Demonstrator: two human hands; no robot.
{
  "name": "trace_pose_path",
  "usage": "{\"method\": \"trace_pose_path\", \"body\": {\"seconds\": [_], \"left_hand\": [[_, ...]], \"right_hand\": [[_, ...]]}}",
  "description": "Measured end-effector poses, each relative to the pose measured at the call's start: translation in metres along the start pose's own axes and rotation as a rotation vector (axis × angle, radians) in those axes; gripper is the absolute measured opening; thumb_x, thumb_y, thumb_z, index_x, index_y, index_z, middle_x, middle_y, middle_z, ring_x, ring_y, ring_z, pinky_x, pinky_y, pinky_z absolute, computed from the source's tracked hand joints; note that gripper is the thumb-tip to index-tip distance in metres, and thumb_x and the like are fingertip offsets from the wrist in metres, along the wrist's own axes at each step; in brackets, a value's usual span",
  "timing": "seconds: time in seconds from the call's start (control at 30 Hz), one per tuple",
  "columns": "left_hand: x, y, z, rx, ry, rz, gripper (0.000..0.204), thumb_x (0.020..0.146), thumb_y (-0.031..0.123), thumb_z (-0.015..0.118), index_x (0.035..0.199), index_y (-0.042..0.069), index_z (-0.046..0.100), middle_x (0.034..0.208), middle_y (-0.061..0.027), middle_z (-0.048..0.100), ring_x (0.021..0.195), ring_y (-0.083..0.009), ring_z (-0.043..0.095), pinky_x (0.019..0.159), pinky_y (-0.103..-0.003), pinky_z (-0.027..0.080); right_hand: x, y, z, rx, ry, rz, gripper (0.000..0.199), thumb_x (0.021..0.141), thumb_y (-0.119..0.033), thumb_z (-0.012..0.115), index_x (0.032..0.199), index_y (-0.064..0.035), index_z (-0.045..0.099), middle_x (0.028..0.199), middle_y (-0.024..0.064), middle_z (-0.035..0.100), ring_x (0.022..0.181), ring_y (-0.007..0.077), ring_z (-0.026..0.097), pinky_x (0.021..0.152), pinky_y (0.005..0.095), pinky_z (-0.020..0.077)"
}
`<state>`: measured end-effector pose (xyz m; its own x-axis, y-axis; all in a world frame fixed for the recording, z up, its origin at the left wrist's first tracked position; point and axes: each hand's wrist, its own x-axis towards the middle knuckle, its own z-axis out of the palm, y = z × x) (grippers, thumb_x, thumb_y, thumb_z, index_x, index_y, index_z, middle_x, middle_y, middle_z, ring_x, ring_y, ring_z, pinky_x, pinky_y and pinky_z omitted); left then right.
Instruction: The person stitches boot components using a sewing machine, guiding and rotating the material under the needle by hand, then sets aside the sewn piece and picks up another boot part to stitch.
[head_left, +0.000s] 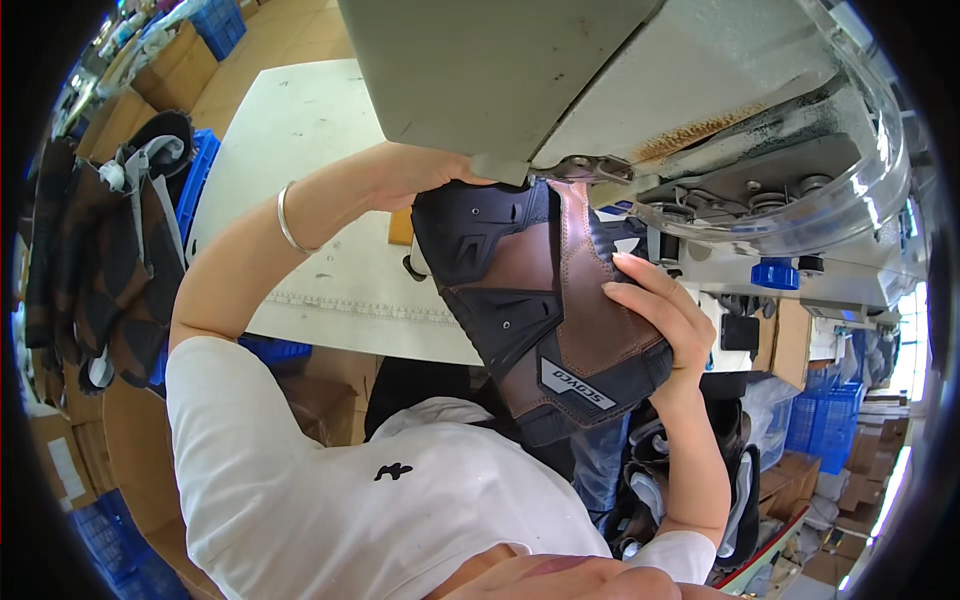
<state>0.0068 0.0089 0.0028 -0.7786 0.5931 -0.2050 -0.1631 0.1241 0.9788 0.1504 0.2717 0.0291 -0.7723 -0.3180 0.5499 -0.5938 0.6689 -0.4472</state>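
A brown and black boot upper (590, 330) with stitched seams, moulded black panels and a light label hangs between my hands, tilted. Its upper edge meets the small metal working part (590, 170) under a grey-green machine head (470, 80). My left hand (430, 175) grips the upper's top left edge, close under the machine head; most of its fingers are hidden. On the other side my right hand (665, 310) holds the upper, with fingers lying over the brown panel and the thumb out of sight.
A pale worktable (310, 130) with a measuring scale along its near edge extends left. More brown and black uppers (110, 270) are heaped at the far left. A clear curved guard (800, 220) and a blue knob (775, 273) are at right, with blue crates (825, 420) beyond.
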Motion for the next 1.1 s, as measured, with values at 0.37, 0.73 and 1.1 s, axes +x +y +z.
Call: {"method": "trace_pose_path", "body": {"seconds": [0.37, 0.73, 1.1], "left_hand": [[0.004, -0.008, -0.009, -0.083, 0.008, -0.025, 0.032, 0.087, 0.012, 0.06, 0.118, 0.002, 0.059, 0.115, -0.0121, 0.061, 0.104, -0.0203, 0.059, 0.092, -0.029, 0.047], [-0.011, 0.027, 0.014, 0.076, 0.236, -0.151, 0.032, 0.088, 0.01, 0.058, 0.119, 0.004, 0.059, 0.118, -0.0087, 0.061, 0.102, -0.0146, 0.057, 0.089, -0.026, 0.046], [0.006, 0.007, -0.01, -0.054, 0.188, -0.093, 0.035, 0.089, 0.022, 0.061, 0.117, 0.0, 0.058, 0.115, -0.0148, 0.06, 0.101, -0.0188, 0.061, 0.089, -0.031, 0.051]], "right_hand": [[0.001, 0.019, -0.003, 0.038, 0.001, 0.07, 0.034, 0.063, -0.002, 0.073, 0.097, -0.0063, 0.07, 0.105, 0.0159, 0.066, 0.099, 0.0279, 0.065, 0.083, 0.0316, 0.0504], [0.004, 0.051, 0.003, 0.22, 0.053, -0.047, 0.027, 0.067, 0.005, 0.069, 0.092, -0.0029, 0.068, 0.112, 0.0171, 0.064, 0.101, 0.0269, 0.065, 0.084, 0.0307, 0.05], [0.005, 0.048, 0.008, 0.196, 0.101, 0.005, 0.023, 0.074, -0.004, 0.066, 0.097, -0.0018, 0.07, 0.097, 0.011, 0.07, 0.088, 0.0212, 0.066, 0.081, 0.0282, 0.0478]]}}
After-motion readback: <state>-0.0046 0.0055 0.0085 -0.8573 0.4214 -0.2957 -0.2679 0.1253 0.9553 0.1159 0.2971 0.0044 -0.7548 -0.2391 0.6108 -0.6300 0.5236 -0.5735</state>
